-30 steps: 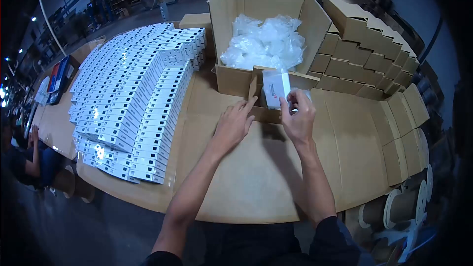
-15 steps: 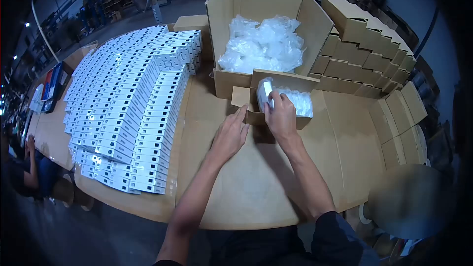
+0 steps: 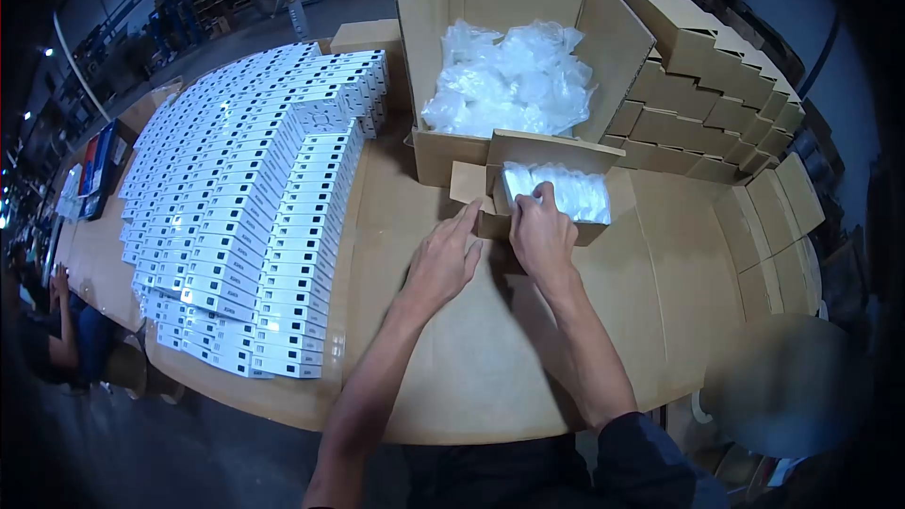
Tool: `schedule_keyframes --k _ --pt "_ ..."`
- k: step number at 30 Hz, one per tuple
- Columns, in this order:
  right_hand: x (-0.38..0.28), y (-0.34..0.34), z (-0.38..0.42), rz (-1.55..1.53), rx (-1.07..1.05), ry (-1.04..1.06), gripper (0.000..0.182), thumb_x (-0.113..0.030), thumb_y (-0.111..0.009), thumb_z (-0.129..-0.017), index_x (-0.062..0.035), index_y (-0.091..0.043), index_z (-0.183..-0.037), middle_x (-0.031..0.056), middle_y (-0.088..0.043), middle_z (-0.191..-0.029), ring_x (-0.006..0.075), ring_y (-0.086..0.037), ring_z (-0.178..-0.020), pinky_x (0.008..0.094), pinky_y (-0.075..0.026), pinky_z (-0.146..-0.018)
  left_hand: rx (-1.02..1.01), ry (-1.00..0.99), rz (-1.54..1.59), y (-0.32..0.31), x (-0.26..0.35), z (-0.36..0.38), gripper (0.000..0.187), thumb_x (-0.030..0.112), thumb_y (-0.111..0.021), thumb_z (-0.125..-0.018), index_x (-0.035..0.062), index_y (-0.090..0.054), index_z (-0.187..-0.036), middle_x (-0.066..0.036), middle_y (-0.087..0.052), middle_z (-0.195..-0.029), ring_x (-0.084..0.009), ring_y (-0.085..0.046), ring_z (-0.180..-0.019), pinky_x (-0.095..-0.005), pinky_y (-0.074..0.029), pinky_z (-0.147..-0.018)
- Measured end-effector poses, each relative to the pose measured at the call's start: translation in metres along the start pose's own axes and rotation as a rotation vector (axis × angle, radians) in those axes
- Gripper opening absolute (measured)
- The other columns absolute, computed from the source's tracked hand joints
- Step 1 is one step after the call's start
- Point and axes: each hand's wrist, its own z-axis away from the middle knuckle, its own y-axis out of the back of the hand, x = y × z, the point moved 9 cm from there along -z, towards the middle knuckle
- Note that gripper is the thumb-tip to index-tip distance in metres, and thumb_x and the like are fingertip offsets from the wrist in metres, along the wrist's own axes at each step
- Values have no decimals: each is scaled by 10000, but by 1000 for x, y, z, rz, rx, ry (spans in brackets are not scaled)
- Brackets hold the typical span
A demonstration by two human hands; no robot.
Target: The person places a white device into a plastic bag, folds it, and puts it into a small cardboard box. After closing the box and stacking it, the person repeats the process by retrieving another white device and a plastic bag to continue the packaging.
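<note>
A small open cardboard carton (image 3: 592,233) stands in the middle of the table, packed with a row of white plastic-wrapped items (image 3: 580,193). At its left end, my right hand (image 3: 545,238) has its fingers closed on a white box (image 3: 511,179) that sits down inside the carton. The fingers hide part of that box. My left hand (image 3: 441,259) rests beside the carton's near left corner, fingers stretched out and thumb apart. Its fingertips touch the carton near the folded-out side flap (image 3: 469,183).
A large carton (image 3: 611,61) of clear plastic bags (image 3: 514,80) stands behind. Many white boxes (image 3: 240,217) are stacked in rows at left. Brown cartons (image 3: 707,99) are piled at back right, with open cartons (image 3: 768,236) below. Another person's hand (image 3: 60,283) shows far left.
My right hand has lowered the white box from a raised, tilted position into the left end of the carton. My left hand stays by the corner. The view has shifted slightly.
</note>
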Motion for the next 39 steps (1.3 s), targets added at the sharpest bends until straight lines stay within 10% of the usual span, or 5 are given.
schedule_keyframes --k 5,9,16,26,39 --pt "11 -17 36 -135 40 106 604 -250 -592 -1018 -35 -396 -1547 313 -246 -1617 497 -593 -1191 519 -551 -926 -34 9 -21 8 4 6 680 98 -657 -947 63 -373 -1564 -247 -546 -1453 -425 -556 -1293 -480 -461 -1092" --pt "6 -13 39 -253 -23 50 745 -279 -621 -1008 -47 -254 -1613 306 -94 -1674 515 -515 -1314 523 -541 -971 -25 -13 -60 21 14 13 702 108 -670 -939 81 -363 -1570 -245 -583 -1380 -435 -574 -1247 -488 -476 -1062" --pt "-48 42 37 -422 311 268 695 -97 -625 -971 9 -295 -1574 287 -245 -1639 493 -413 -1423 491 -427 -1133 104 11 -234 97 -10 8 646 132 -685 -931 36 -424 -1514 -254 -618 -1274 -434 -601 -1171 -484 -487 -1030" --pt "-192 -29 -78 -676 -53 482 658 -58 -510 -965 11 -237 -1560 274 -533 -1459 475 -563 -1273 499 -461 -1065 319 -33 -526 208 -115 -62 620 38 -649 -847 -94 -444 -1417 -275 -598 -1283 -423 -560 -1244 -458 -500 -1034" --pt "-247 -81 -181 -586 -51 477 791 83 -507 -837 -12 -188 -1554 270 -554 -1452 509 -590 -1212 545 -472 -1046 417 14 -786 210 -152 -96 424 51 -614 -868 49 -621 -1293 -101 -598 -1191 -272 -593 -1132 -384 -495 -959"
